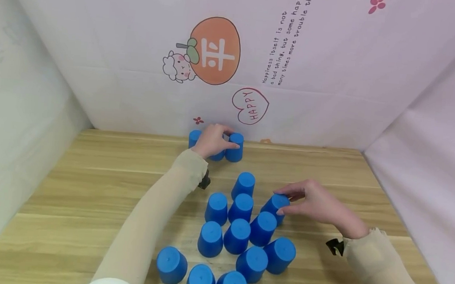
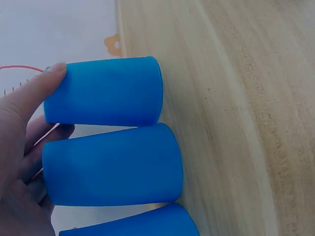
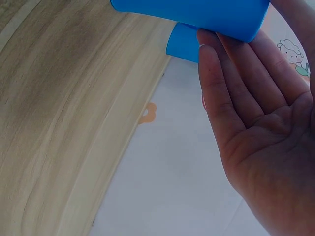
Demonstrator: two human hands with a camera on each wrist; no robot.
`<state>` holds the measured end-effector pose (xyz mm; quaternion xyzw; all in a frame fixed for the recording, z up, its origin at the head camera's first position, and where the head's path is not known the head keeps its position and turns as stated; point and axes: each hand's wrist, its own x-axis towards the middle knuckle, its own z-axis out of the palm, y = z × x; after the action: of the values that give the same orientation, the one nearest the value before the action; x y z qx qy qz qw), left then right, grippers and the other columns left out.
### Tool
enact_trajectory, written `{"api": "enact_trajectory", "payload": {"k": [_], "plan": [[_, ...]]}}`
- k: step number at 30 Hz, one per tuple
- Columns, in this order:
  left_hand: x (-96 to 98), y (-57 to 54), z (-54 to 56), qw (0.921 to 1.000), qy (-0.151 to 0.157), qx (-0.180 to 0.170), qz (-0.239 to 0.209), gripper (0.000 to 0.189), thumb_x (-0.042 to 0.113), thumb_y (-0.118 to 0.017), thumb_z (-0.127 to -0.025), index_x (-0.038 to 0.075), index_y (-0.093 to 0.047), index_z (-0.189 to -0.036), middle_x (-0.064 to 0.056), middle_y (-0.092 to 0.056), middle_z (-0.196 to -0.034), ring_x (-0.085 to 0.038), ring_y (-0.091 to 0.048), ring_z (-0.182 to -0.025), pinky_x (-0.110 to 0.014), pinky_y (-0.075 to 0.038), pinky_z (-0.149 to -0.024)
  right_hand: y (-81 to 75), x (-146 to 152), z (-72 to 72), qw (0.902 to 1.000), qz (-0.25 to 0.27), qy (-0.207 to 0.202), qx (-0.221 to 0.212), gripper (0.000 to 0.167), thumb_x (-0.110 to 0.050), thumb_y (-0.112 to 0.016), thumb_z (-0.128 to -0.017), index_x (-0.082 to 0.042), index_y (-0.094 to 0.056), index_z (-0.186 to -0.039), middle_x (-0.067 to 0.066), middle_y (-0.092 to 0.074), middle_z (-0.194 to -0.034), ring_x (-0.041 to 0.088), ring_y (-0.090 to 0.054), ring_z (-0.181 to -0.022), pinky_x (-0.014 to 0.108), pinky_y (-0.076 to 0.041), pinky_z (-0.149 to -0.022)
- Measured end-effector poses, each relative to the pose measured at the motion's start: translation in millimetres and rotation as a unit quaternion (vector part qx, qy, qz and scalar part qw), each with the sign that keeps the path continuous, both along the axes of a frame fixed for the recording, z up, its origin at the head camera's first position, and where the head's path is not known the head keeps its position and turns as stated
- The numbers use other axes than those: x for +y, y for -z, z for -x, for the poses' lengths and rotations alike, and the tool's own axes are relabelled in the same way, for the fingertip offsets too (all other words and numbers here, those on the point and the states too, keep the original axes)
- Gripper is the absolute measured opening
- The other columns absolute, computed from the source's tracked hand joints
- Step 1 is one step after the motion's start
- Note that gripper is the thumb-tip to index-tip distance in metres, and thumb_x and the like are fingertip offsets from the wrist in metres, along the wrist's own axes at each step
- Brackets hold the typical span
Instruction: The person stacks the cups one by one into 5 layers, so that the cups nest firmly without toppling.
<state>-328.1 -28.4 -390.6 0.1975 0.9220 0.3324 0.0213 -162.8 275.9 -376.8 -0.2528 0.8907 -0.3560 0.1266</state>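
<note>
At the back of the table, my left hand (image 1: 213, 141) holds the rightmost of a row of upside-down blue cups (image 1: 235, 148). In the left wrist view, the thumb (image 2: 58, 69) lies on that cup near its closed end and the fingers reach behind it. A neighbouring cup (image 2: 113, 166) stands beside it, close to the fingers. Nearer the front, my right hand (image 1: 318, 206) pinches another upside-down blue cup (image 1: 275, 207) between thumb and fingers, at the right side of a cluster. The right wrist view shows this cup (image 3: 197, 12) at the top, the fingers along its side.
Several more upside-down blue cups, such as one front cup (image 1: 201, 282) and one right cup (image 1: 279, 255), stand between the arms on the wooden table (image 1: 100, 181). A printed white cloth (image 1: 135, 94) hangs behind the back edge, with pale cloth at both sides.
</note>
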Motion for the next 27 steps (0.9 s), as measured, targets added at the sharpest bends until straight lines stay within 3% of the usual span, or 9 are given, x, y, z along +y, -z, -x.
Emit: {"api": "enact_trajectory", "payload": {"k": [3,7,11,14,18,22,27], "plan": [[-3.0,-8.0,-5.7,0.9996,0.007,-0.009,-0.026,0.061,0.039,-0.081,-0.089,0.009,-0.063,-0.139,-0.005,-0.064,-0.135,-0.024,-0.056,-0.125,-0.04,-0.048,-0.103,0.2,-1,0.3,1.0,-0.002,-0.001,0.0,0.048,-0.038,-0.086,-0.083,-0.01,-0.075,-0.121,0.004,-0.072,-0.119,0.017,-0.07,-0.102,0.048,-0.058,-0.087],[-9.6,-28.9,-19.0,0.9975,0.031,-0.003,-0.064,0.063,0.04,-0.081,-0.088,0.012,-0.061,-0.141,-0.004,-0.061,-0.14,-0.023,-0.052,-0.131,-0.04,-0.045,-0.107,0.3,-1,0.2,1.0,-0.002,-0.003,-0.001,0.05,-0.037,-0.086,-0.084,-0.008,-0.074,-0.123,0.005,-0.072,-0.12,0.018,-0.07,-0.102,0.048,-0.057,-0.088],[-19.4,-47.1,-39.8,0.9942,0.071,0.028,-0.076,0.063,0.042,-0.083,-0.086,0.015,-0.063,-0.139,0.0,-0.061,-0.14,-0.018,-0.051,-0.132,-0.04,-0.042,-0.109,0.1,-1,0.1,1.0,-0.001,-0.003,-0.001,0.051,-0.036,-0.086,-0.084,-0.006,-0.073,-0.123,0.006,-0.072,-0.12,0.018,-0.07,-0.103,0.048,-0.057,-0.088],[-30.1,-52.8,-62.7,0.9906,0.109,0.038,-0.074,0.064,0.043,-0.084,-0.084,0.018,-0.063,-0.14,0.003,-0.06,-0.141,-0.016,-0.051,-0.133,-0.041,-0.042,-0.109,-0.7,-2,0.1,1.0,0.001,-0.005,0.001,0.051,-0.036,-0.086,-0.084,-0.005,-0.073,-0.123,0.005,-0.072,-0.12,0.018,-0.07,-0.103,0.047,-0.057,-0.088],[-46.1,-45.4,-97.0,0.9867,0.149,0.013,-0.064,0.069,0.051,-0.083,-0.083,0.023,-0.061,-0.141,0.008,-0.058,-0.142,-0.015,-0.05,-0.134,-0.045,-0.044,-0.107,-1.7,-3,-0.6,1.0,0.0,-0.005,0.004,0.051,-0.036,-0.085,-0.084,-0.005,-0.073,-0.123,0.005,-0.072,-0.119,0.018,-0.07,-0.103,0.046,-0.057,-0.088],[-59.9,-24.3,-126.0,0.9821,0.176,-0.026,-0.063,0.074,0.055,-0.083,-0.08,0.022,-0.06,-0.142,0.007,-0.059,-0.142,-0.012,-0.051,-0.132,-0.046,-0.046,-0.106,-1.4,-3,-1.6,1.0,-0.004,-0.002,0.004,0.05,-0.037,-0.085,-0.085,-0.006,-0.074,-0.123,0.004,-0.072,-0.119,0.019,-0.07,-0.103,0.047,-0.057,-0.089],[-70.2,-0.2,-145.9,0.9724,0.208,-0.064,-0.086,0.066,0.043,-0.087,-0.081,0.017,-0.065,-0.137,0.001,-0.065,-0.136,-0.01,-0.058,-0.125,-0.044,-0.047,-0.105,-0.1,-2,-2.7,1.0,-0.005,0.008,0.001,0.049,-0.036,-0.085,-0.084,-0.008,-0.074,-0.123,0.004,-0.072,-0.119,0.019,-0.07,-0.103,0.048,-0.057,-0.089]]}}
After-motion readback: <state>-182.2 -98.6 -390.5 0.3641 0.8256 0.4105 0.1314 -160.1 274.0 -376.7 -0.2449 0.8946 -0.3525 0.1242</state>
